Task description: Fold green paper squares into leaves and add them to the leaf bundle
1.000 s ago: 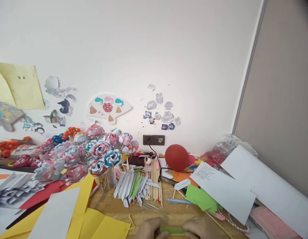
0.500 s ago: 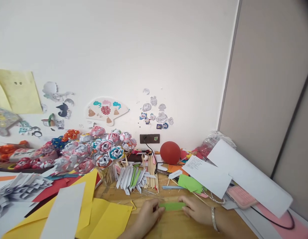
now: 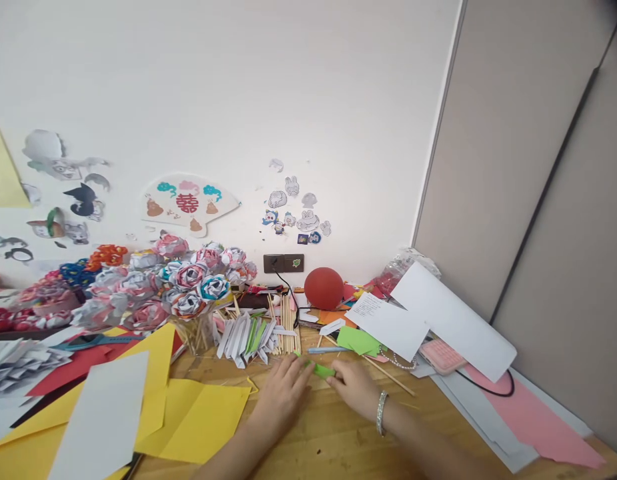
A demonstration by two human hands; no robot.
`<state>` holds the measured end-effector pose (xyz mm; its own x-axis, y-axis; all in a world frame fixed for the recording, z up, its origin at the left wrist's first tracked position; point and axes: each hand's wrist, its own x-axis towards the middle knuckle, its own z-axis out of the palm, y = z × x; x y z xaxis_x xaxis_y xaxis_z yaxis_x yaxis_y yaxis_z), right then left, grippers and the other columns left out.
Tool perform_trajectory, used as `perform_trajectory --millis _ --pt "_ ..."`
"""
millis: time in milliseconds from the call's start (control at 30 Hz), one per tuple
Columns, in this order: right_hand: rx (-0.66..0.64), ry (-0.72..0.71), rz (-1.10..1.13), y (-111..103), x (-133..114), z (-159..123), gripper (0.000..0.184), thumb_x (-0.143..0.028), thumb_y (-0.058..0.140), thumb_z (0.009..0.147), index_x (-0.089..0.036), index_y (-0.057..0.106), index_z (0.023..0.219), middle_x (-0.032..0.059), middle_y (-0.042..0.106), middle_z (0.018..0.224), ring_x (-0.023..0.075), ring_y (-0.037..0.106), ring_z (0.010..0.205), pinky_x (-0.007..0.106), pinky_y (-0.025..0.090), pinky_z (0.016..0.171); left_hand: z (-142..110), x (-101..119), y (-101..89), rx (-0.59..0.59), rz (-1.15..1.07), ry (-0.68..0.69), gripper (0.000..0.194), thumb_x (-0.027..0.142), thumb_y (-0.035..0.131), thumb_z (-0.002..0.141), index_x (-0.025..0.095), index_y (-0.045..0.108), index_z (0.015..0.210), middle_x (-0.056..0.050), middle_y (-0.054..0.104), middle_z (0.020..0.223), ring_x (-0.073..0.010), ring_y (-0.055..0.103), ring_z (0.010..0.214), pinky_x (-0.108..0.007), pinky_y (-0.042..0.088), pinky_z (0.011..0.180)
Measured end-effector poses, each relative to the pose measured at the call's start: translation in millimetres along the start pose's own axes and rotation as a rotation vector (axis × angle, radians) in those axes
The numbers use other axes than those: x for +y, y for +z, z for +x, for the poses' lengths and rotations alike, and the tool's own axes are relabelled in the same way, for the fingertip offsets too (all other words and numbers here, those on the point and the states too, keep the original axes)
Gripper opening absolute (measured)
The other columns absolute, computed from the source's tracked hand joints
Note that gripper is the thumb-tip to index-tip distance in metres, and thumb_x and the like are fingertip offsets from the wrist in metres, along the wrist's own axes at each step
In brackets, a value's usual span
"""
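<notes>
A small green paper strip (image 3: 322, 371) is between my two hands, just above the wooden tabletop. My left hand (image 3: 282, 392) has its fingers closed over the strip's left end and hides part of it. My right hand (image 3: 356, 388), with a beaded bracelet (image 3: 382, 412) at the wrist, pinches the right end between thumb and fingers. The strip looks narrow and tilted, perhaps folded. Behind the hands lie more green paper pieces (image 3: 358, 340), a light blue pen (image 3: 328, 349) and a bunch of folded white and green paper strips (image 3: 247, 337).
Yellow paper (image 3: 208, 420) and a white sheet (image 3: 101, 417) cover the left side. Paper flowers (image 3: 188, 277) stand behind them. Wooden sticks (image 3: 289, 323) and a red balloon (image 3: 324, 288) are near the wall. White papers (image 3: 453, 320) and a pink calculator-like object (image 3: 442, 357) lie right.
The view has shifted right and down. Both hands have moved forward with the green strip, which now looks narrower and slanted. The left fingers reach over it more.
</notes>
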<state>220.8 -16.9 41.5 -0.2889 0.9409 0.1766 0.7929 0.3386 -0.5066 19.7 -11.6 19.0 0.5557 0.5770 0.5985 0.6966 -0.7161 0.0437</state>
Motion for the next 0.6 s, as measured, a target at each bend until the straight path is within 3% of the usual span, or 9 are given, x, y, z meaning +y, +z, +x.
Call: perform_trajectory --millis 133,233,367,467,600 --pt "-0.061 -0.070 0.116 11.6 -9.3 1.8 0.019 -0.017 0.055 0.079 -0.018 0.046 0.063 -0.0068 0.040 0.053 0.0098 0.037 0.051 0.021 0.022 0.047 -1.2 7.9 0.5 0.009 0.056 0.143 0.027 0.009 0.037 0.089 0.015 0.052 0.110 -0.011 0.063 0.098 -0.0252 0.055 0.090 -0.043 0.046 0.078" --pt "-0.132 -0.144 0.218 13.6 -5.1 1.0 0.005 -0.017 0.058 0.077 -0.018 0.053 0.079 -0.0058 0.048 0.060 0.0102 0.043 0.054 0.020 0.029 0.049 -0.5 8.2 -2.1 -0.007 0.056 0.207 0.026 0.012 0.033 0.092 0.014 0.049 0.113 -0.009 0.064 0.089 -0.0207 0.057 0.081 -0.037 0.046 0.075" --pt "-0.254 -0.274 0.337 12.0 9.4 4.1 0.037 -0.019 0.064 0.075 -0.020 0.050 0.109 -0.0020 0.059 0.080 0.0113 0.051 0.062 0.021 0.040 0.056 1.0 4.2 -3.8 -0.086 0.006 0.272 0.025 0.018 0.030 0.095 0.015 0.052 0.106 -0.005 0.064 0.084 -0.0170 0.057 0.077 -0.029 0.044 0.073" --pt "-0.314 -0.359 0.381 10.7 16.8 8.0 0.023 -0.028 0.063 0.077 -0.021 0.058 0.098 0.0005 0.062 0.085 0.0142 0.055 0.071 0.024 0.043 0.064 0.9 2.4 -4.0 -0.158 -0.041 0.308 0.025 0.019 0.033 0.095 0.020 0.057 0.088 -0.002 0.063 0.077 -0.0162 0.056 0.075 -0.027 0.042 0.071" --pt "-0.340 -0.484 0.343 8.7 18.3 8.1 0.025 -0.041 0.063 0.079 -0.020 0.063 0.091 0.0026 0.063 0.081 0.0173 0.056 0.077 0.029 0.043 0.073 0.0 1.8 -10.1 -0.243 -0.114 0.314 0.018 0.019 0.042 0.089 0.022 0.059 0.087 -0.002 0.062 0.079 -0.0169 0.056 0.079 -0.027 0.042 0.074"
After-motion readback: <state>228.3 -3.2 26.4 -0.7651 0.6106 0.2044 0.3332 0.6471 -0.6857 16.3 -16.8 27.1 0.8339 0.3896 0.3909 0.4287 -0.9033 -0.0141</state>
